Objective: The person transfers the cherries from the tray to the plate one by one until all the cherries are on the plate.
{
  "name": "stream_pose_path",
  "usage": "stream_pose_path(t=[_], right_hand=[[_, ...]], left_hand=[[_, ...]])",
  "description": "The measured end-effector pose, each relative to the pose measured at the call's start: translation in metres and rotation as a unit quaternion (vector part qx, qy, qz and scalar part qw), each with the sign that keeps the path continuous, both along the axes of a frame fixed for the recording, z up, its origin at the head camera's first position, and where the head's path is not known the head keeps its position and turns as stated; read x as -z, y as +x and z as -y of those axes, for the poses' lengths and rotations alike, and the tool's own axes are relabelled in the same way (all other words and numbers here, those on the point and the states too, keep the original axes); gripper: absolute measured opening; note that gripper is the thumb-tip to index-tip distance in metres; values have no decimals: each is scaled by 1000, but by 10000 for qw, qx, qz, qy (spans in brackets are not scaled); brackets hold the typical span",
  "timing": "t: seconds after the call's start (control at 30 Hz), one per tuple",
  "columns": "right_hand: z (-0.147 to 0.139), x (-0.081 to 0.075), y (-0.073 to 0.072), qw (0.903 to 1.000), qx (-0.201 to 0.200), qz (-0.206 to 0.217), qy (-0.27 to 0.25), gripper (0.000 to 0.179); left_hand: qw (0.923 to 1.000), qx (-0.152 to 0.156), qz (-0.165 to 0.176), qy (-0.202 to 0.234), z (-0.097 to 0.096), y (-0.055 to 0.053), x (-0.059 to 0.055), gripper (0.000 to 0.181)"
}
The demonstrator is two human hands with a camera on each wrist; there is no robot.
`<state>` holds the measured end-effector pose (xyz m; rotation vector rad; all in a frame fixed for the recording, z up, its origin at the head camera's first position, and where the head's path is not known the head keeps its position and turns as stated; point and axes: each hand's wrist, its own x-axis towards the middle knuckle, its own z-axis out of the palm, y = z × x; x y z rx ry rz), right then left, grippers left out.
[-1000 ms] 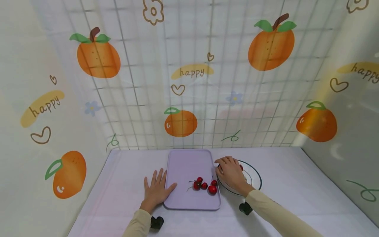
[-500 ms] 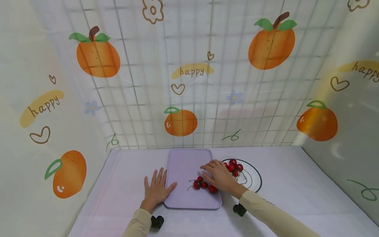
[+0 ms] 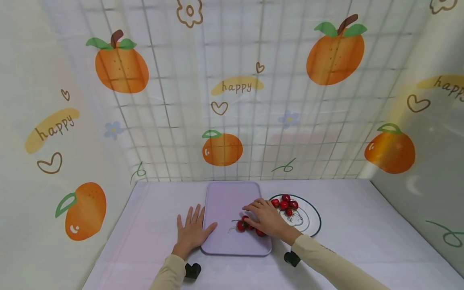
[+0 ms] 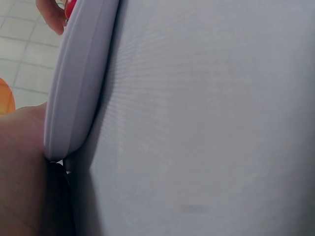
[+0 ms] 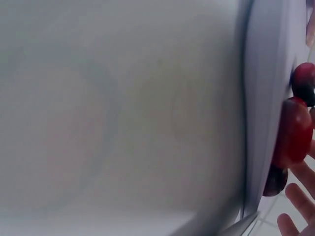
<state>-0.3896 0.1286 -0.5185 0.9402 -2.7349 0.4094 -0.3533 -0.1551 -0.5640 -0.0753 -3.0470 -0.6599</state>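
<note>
Your tray point(image 3: 228, 197) is plain lilac, and the cherries point(image 3: 241, 226) on it are red. The plate point(image 3: 313, 215) right of the tray is pale, rimmed in dark green. Behind the tray, the grey-gridded white backdrop point(image 3: 188, 80) bears orange fruit prints point(image 3: 222, 150). Your sleeves point(image 3: 322, 257) are both plain cream.

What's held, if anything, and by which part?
Left hand: nothing; fingers spread, thumb over the lilac tray's edge. Right hand: can't tell; it's above the tray by the cherries, its palm side hidden.
</note>
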Motion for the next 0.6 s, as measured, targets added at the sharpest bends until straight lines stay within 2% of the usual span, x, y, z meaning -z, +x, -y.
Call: stream_pose_path(t=[0.37,0.6], right_hand=[[4,0,-2,9997,-59,-186,161,29],[5,0,-2,9997,-45,-73,235,22]], left_hand=[[9999,-22,39,-146,2,-6,10,89],[9999,3,-89,-82,2,-7,12,89]])
